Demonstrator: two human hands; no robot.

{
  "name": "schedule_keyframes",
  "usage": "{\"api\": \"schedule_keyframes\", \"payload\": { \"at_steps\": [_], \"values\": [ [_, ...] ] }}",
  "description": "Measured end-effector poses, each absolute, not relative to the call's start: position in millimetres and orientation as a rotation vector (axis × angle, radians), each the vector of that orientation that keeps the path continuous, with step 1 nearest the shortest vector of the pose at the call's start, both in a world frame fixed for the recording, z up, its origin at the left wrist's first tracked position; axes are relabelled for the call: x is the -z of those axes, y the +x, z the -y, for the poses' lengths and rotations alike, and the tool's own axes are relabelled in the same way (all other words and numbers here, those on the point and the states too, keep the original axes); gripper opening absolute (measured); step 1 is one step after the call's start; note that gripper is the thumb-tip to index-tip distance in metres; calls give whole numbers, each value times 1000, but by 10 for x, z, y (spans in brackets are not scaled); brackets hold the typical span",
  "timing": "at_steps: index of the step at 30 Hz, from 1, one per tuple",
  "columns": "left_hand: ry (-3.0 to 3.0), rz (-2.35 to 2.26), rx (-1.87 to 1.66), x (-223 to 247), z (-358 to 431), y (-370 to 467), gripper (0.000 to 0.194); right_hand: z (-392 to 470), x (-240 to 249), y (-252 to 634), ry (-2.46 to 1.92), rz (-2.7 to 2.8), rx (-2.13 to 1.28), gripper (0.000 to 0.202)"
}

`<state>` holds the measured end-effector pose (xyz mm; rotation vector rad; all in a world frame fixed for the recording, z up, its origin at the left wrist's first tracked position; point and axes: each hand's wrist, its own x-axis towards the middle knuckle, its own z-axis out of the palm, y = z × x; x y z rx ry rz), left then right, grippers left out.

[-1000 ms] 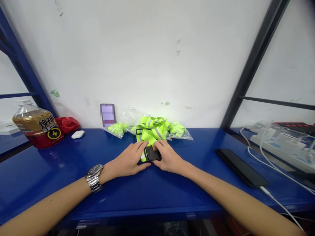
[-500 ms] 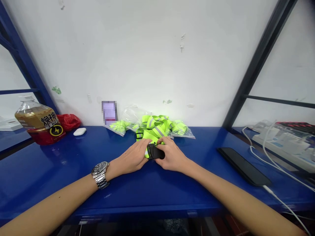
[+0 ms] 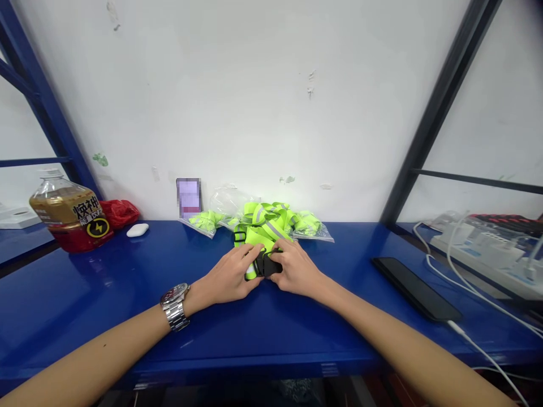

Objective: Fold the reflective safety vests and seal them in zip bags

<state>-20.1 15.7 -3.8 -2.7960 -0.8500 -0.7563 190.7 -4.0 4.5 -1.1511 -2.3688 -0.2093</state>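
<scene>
A black plastic buckle [image 3: 267,265] sits between my two hands at the near end of a heap of neon-yellow reflective strap [image 3: 265,229] with silver stripes. My left hand [image 3: 233,272] is closed on the buckle's left side, where a bit of yellow strap [image 3: 251,272] shows beneath the fingers. From the right, my right hand [image 3: 296,269] pinches the buckle's other end between thumb and fingers. Behind the left hand, a black strap adjuster [image 3: 240,236] lies on the webbing. Some of the buckle is covered by my fingers.
Clear bags of yellow strap, one left [image 3: 206,221] and one right [image 3: 309,224], flank the heap. A drink bottle [image 3: 72,212], red bag [image 3: 120,213] and white case [image 3: 137,230] stand left. To the right lie a charging phone [image 3: 416,288] and a power strip [image 3: 487,257]. A wall [image 3: 263,102] rises behind.
The camera view has shifted slightly. My left fingers have shifted a little on the buckle and more of the strap's pale stripe shows under them. Both hands keep their hold.
</scene>
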Motion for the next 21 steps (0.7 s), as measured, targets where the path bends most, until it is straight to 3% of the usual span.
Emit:
{"api": "schedule_keyframes", "payload": {
  "at_steps": [7,12,17,21],
  "values": [
    [-2782,923,851,54,-203,-264,62,-2,-56,2084,-972,2427,250,39],
    [-2771,900,879,53,-243,-301,62,-12,-78,2148,-884,2450,241,43],
    [-2781,942,912,61,-270,-331,62,-69,-108,2212,-1010,2386,143,72],
    [-2787,1006,928,55,-260,-309,61,-109,-126,2277,-1034,2370,98,65]
  ]
}}
